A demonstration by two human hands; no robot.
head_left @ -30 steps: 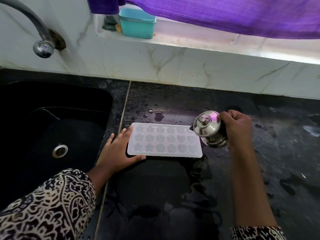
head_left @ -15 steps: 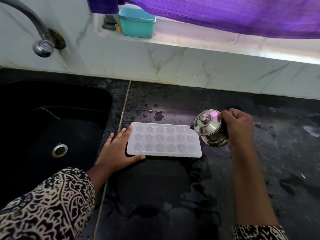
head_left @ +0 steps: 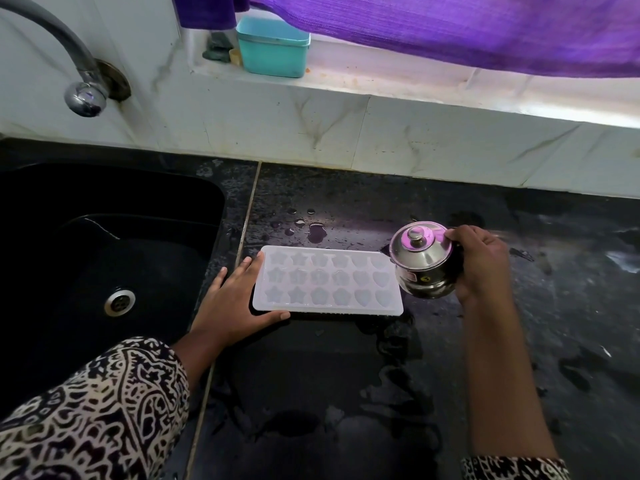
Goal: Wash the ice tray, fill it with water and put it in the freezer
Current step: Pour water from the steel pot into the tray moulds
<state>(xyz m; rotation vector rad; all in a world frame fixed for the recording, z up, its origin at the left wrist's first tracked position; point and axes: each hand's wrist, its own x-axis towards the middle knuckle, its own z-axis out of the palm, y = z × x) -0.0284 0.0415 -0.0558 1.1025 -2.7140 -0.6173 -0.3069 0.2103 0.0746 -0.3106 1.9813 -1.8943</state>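
Observation:
A white ice tray (head_left: 327,280) with star, flower and heart moulds lies flat on the black wet counter (head_left: 311,375), just right of the sink. My left hand (head_left: 235,301) rests against its left end, fingers straight along the edge and thumb under the near corner. My right hand (head_left: 481,263) grips a small lidded steel pot (head_left: 420,259), held tilted toward the tray over its right end. No water is visibly pouring.
A black sink (head_left: 104,244) with a steel drain (head_left: 119,302) is to the left, with a tap (head_left: 83,95) above it. A teal box (head_left: 273,46) sits on the window ledge under a purple curtain (head_left: 450,26). Water drops lie behind the tray.
The pot in my right hand has risen slightly and tipped a little less toward the tray. My left hand and the tray have stayed put.

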